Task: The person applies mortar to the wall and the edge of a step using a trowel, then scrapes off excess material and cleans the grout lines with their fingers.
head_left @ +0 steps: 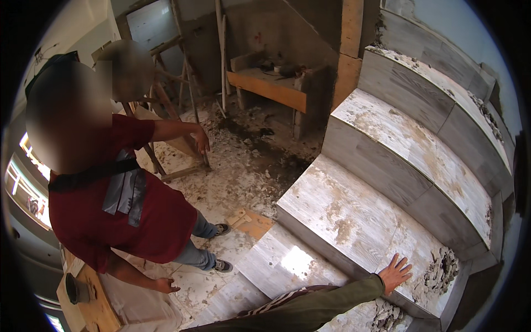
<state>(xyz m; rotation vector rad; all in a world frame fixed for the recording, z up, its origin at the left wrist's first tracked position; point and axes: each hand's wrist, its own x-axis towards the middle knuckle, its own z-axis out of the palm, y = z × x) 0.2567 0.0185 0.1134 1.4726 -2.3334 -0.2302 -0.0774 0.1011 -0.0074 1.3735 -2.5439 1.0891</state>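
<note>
My right hand [395, 274] reaches in from the lower edge in an olive green sleeve. Its fingers are spread, palm down, and it holds nothing. Below it is a wood-look grey tiled stair tread [354, 213], dusted with dirt. Whether the palm touches the tread or hovers over it, I cannot tell. Just right of the fingers lies a pile of broken mortar rubble [440, 274]. More rubble [387, 314] sits on the lower step, under my forearm. My left hand is out of view.
A person in a maroon shirt [160, 221] stands left of the stairs, arms held out; another person is partly hidden behind. Wooden trestles [185, 83], a masonry counter with an orange board [265, 90], and debris on the floor [238, 160] lie beyond. A dark bucket [76, 289] stands lower left.
</note>
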